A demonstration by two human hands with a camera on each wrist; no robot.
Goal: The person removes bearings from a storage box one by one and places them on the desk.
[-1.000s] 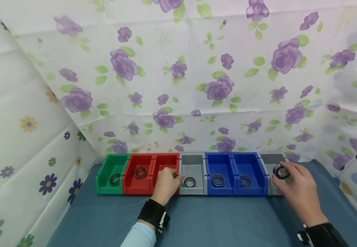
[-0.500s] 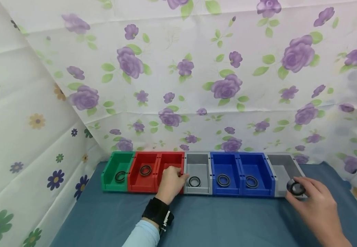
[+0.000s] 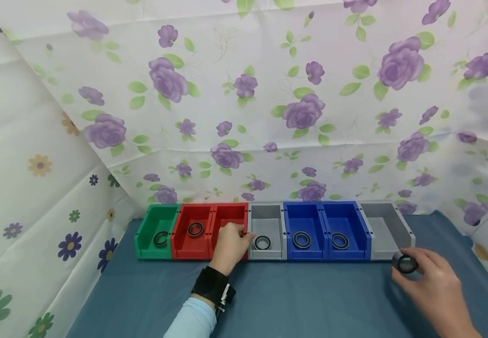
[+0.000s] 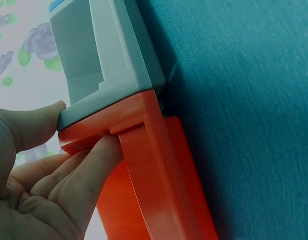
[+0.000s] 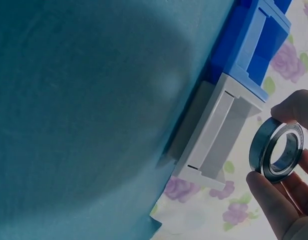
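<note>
My right hand [image 3: 438, 286] pinches a ball bearing [image 5: 262, 147] between thumb and fingertips. It stands over the table just in front of the right-end grey bin [image 3: 381, 239], whose floor is bare. My left hand [image 3: 230, 246] reaches over the right-hand red bin [image 3: 232, 213]. In the left wrist view its fingers dip inside that bin, while the thumb lies on the neighbouring grey bin [image 4: 113, 95], so the adjoining walls are gripped between them. Much of the red bin's inside is hidden by the hand.
The bins stand in one row along the back. Single bearings lie in the green bin [image 3: 142, 237], the left red bin [image 3: 197, 213], the middle grey bin and both blue bins [image 3: 303, 213]. Behind hangs a flowered cloth [image 3: 227, 117]. Blue cloth [image 3: 294, 300] covers the table.
My right hand has drawn back from the right-end grey bin, rightward and toward me, with the bearing still in its fingers. The left hand keeps its place at the red bin.
</note>
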